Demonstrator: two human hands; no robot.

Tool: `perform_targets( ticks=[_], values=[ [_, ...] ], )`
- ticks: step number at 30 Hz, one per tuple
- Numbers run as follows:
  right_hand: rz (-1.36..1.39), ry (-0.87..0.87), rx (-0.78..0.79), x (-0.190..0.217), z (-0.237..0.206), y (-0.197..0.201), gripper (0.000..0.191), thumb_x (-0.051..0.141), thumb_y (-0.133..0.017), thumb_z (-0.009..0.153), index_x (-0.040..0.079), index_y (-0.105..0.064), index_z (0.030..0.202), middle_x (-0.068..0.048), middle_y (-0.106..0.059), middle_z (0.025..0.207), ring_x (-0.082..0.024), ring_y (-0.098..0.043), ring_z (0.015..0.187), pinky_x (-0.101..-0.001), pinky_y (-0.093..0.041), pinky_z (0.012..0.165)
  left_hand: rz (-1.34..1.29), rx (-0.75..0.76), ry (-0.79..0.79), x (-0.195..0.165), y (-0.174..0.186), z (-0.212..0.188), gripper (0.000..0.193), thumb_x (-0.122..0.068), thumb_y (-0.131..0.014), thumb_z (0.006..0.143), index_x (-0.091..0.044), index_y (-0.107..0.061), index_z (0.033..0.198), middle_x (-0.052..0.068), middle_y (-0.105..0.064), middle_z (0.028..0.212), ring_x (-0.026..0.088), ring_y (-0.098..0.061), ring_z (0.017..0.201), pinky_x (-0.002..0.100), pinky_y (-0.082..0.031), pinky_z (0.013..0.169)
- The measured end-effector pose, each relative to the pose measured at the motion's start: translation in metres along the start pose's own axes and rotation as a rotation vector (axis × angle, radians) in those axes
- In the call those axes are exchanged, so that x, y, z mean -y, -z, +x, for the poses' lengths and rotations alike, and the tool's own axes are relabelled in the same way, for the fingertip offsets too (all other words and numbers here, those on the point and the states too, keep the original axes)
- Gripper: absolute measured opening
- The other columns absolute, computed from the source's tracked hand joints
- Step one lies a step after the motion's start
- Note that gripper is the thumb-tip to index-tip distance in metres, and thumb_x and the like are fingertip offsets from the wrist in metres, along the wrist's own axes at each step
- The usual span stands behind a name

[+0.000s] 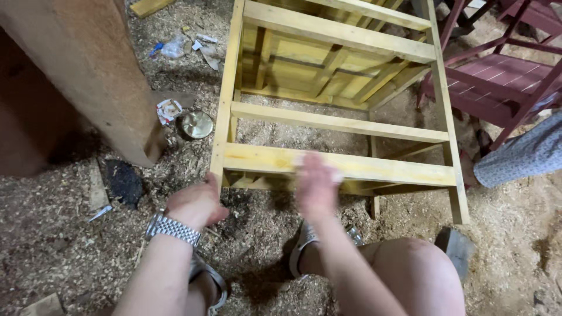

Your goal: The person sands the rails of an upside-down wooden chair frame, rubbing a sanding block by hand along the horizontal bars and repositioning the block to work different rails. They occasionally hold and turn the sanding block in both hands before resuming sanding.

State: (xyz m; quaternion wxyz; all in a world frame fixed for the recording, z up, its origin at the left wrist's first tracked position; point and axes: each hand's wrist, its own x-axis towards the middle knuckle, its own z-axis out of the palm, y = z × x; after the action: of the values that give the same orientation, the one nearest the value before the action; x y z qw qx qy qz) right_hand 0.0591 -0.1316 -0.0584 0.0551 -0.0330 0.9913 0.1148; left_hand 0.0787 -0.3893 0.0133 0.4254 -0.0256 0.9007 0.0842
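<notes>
A pale wooden frame (336,126) lies on the sawdust floor (52,234), its near rail (351,165) just in front of the knees. The left hand (196,205) is curled narrow at the frame's near left corner, touching or nearly touching the foot of the left upright; nothing is seen held in it. The right hand (316,187) is laid over the near rail and is blurred with motion, so it cannot be told whether it is open or closed.

The work in hand is judged to be rubbing or wiping along the near rail. It is best done with the frame steadied at the corner by the left hand, so that it does not slide on the loose sawdust, and with strokes kept along the grain, end to end.

Counted: one pale frame, with four cross rails seen across its upper face; one dark red frame (497,82) at the far right; one round metal lid (196,124) near the frame's left upright; one wristwatch (172,228); two sandals.
</notes>
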Motion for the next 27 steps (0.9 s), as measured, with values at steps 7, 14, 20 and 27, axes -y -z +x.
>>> perform_targets(
  ticks=[7, 14, 20, 27],
  values=[
    [-0.176, 0.059, -0.042, 0.052, 0.006, 0.002, 0.060, 0.022, -0.044, 0.099, 0.001, -0.032, 0.154, -0.018, -0.019, 0.167, -0.033, -0.013, 0.154, -0.0473, -0.010, 0.122, -0.079, -0.095, -0.075, 0.010, -0.008, 0.009, 0.100, -0.036, -0.067, 0.090, -0.004, -0.007, 0.163, 0.017, -0.051, 0.149, 0.031, -0.057, 0.131, 0.041, -0.049, 0.111],
    [0.609, 0.226, -0.159, 0.159, 0.057, 0.004, 0.053, 0.025, -0.045, 0.104, 0.007, -0.039, 0.153, -0.010, -0.027, 0.167, -0.023, -0.018, 0.157, -0.0417, -0.011, 0.127, -0.487, -0.325, -0.133, 0.028, -0.004, 0.022, 0.038, -0.023, -0.056, 0.083, -0.013, -0.070, 0.117, 0.015, -0.069, 0.124, 0.035, -0.067, 0.112, 0.048, -0.053, 0.098],
    [0.451, 0.441, -0.032, 0.167, 0.032, 0.039, 0.061, 0.020, -0.040, 0.099, 0.010, -0.034, 0.159, -0.010, -0.021, 0.169, -0.025, -0.013, 0.157, -0.0417, -0.010, 0.129, -0.423, -0.207, 0.141, 0.037, 0.021, 0.013, 0.043, -0.037, -0.042, 0.101, -0.014, -0.074, 0.118, 0.015, -0.073, 0.121, 0.030, -0.076, 0.105, 0.044, -0.060, 0.092],
    [-0.359, 0.686, 0.197, 0.190, 0.062, 0.061, 0.054, 0.026, -0.043, 0.103, 0.014, -0.037, 0.156, -0.009, -0.023, 0.171, -0.030, -0.017, 0.157, -0.0519, -0.014, 0.125, -0.686, -0.667, 0.205, 0.085, 0.038, -0.015, 0.043, -0.041, -0.050, 0.090, -0.022, -0.065, 0.126, 0.013, -0.070, 0.122, 0.034, -0.067, 0.110, 0.048, -0.053, 0.094]
  ],
)
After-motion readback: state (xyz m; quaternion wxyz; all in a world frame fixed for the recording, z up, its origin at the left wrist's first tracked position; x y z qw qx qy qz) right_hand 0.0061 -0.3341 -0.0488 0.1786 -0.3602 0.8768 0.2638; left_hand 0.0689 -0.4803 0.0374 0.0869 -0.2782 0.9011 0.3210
